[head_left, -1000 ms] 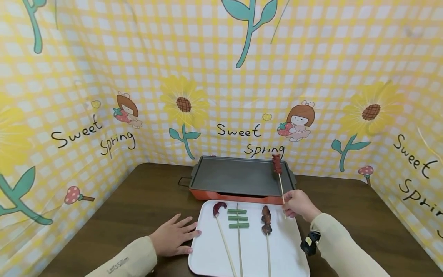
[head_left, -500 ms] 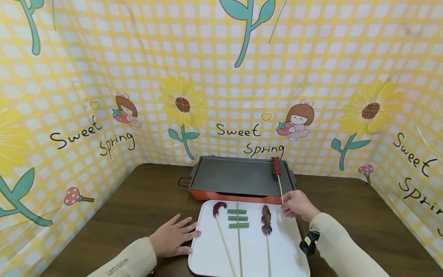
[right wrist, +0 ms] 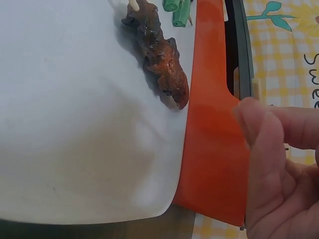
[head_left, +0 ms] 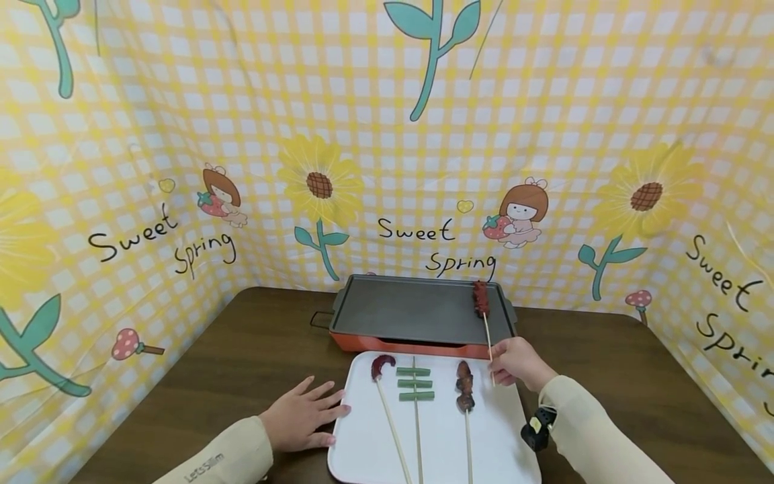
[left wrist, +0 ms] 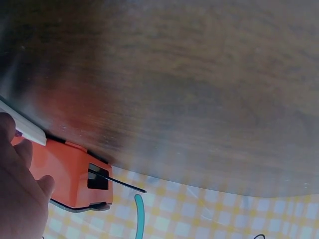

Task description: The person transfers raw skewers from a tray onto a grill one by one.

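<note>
In the head view my right hand (head_left: pixel 523 363) pinches the stick of a skewer with dark red pieces (head_left: pixel 480 299). Those pieces are at the right end of the grey griddle plate (head_left: pixel 405 309); whether they touch it, I cannot tell. My left hand (head_left: pixel 302 417) lies with fingers spread, their tips at the left edge of the white tray (head_left: pixel 357 464). On the tray lie a skewer with a curled dark red piece (head_left: pixel 382 368), one with green segments (head_left: pixel 415 384), and one with browned meat pieces (head_left: pixel 465 388). The right wrist view shows thumb and fingertips (right wrist: pixel 266 124) meeting at the stick.
An orange griddle base (head_left: pixel 363 341) stands behind the tray, close against it, with a thin wire handle (head_left: pixel 321 317) at its left. Brown wooden table (head_left: pixel 254 343) surrounds them. A yellow checked cloth (head_left: pixel 387 168) hangs at the back and sides.
My right hand has shifted slightly left and brought the red skewer's upper end lower toward the griddle plate. The left hand stays at the tray's edge.
</note>
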Tool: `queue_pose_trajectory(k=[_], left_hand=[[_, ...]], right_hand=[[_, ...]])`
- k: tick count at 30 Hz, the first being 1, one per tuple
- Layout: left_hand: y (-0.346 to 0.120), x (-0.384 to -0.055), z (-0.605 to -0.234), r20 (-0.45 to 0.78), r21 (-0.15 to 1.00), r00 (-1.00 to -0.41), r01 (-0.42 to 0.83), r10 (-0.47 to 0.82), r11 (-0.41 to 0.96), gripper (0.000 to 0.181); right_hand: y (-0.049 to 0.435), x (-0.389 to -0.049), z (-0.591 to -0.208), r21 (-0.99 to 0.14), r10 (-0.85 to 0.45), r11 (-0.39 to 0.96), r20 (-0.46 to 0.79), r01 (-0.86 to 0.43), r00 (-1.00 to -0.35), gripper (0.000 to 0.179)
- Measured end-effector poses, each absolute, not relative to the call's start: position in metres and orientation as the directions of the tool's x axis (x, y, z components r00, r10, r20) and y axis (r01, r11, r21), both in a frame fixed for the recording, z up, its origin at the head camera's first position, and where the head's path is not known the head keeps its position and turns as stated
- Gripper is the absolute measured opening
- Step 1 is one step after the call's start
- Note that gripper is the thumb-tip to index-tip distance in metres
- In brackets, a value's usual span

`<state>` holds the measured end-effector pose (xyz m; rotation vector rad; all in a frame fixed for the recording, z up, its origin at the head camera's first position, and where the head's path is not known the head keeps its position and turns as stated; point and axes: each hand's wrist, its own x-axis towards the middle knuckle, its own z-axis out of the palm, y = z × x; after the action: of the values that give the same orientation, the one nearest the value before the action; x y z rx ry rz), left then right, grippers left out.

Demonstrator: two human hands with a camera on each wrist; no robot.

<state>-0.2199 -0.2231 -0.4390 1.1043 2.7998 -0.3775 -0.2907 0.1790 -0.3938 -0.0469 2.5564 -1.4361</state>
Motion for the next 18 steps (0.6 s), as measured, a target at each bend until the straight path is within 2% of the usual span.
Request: queue_pose_trajectory(k=[6, 14, 18], left_hand=[[-0.224, -0.222, -0.441, -0.184, -0.169, -0.719, 0.695, 0.67, 0.699, 0.063], [-0.226, -0.222, -0.444, -0.163, -0.171, -0.702, 0.712, 0.693, 0.681, 0.065], [-0.226, -0.222, -0.443, -0.164, -0.157, -0.708, 0.706, 0.687, 0.69, 0.064]], right_hand=[[0.183, -0.288, -0.394, -0.84, -0.114, 0.536, -0.169, 0.083, -0.979, 0.017], [0.187, -0.269, -0.398, -0.763, -0.115, 0.638, -0.222, 0.099, -0.968, 0.032], [0.183, -0.256, -0.401, -0.737, -0.158, 0.67, -0.256, 0.087, -0.953, 0.028]])
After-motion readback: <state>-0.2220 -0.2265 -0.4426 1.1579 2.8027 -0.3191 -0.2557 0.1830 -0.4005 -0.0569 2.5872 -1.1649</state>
